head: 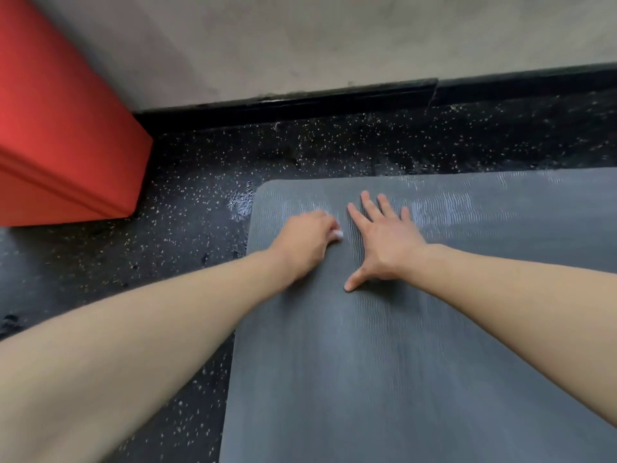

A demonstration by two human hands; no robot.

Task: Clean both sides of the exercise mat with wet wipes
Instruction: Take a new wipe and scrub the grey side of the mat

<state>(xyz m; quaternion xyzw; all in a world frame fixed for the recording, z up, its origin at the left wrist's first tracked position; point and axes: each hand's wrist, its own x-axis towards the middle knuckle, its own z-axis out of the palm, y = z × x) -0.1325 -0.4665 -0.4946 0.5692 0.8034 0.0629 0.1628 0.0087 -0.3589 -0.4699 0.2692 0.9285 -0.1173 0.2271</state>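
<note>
Left grip (305, 243) on speckled-floor mat (400, 362)

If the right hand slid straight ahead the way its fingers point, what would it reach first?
The right hand lies flat on the mat. Straight ahead, more mat, then its far edge, the speckled floor, and probably the black baseboard. Nothing else shows in that line.

Floor (187, 182): black, flecked with pale specks, glossy in patches where light reflected near its middle. Red padded block (60, 135) stood on the floor at the left, its far side close against the wall. Wall (300, 38): plain grey-beige, mottled. Black baseboard (300, 103) ran along the wall's foot, with a visible joint right of centre.
</note>
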